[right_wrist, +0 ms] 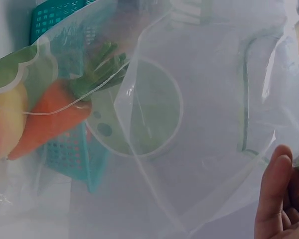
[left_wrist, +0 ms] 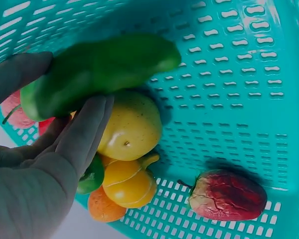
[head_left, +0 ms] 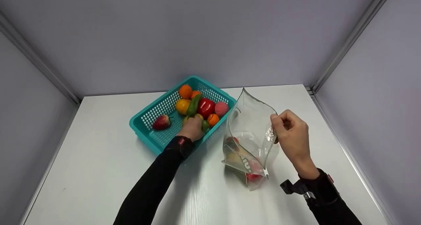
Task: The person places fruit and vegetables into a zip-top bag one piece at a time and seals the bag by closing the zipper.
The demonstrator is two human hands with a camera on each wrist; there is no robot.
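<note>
My left hand (head_left: 192,128) reaches into the teal basket (head_left: 144,134). In the left wrist view its thumb and fingers grip a green pepper (left_wrist: 99,74) from either side; the head view mostly hides this pepper under the hand. Against the fingers lies a yellow-green fruit (left_wrist: 134,127). My right hand (head_left: 292,133) pinches the rim of a clear plastic bag (head_left: 250,116), whose mouth gapes upward. Red and yellowish produce sits low in the bag. Through the plastic, the right wrist view shows a carrot (right_wrist: 52,117) and a yellow-pink fruit (right_wrist: 5,122).
The basket also holds a wrinkled red fruit (head_left: 161,122), oranges (head_left: 185,91), a yellow fruit (head_left: 182,106), another green pepper (head_left: 194,104), a red pepper (head_left: 206,107) and a pink fruit (head_left: 221,109). Grey walls (head_left: 197,37) enclose the white table (head_left: 98,159) behind and at both sides.
</note>
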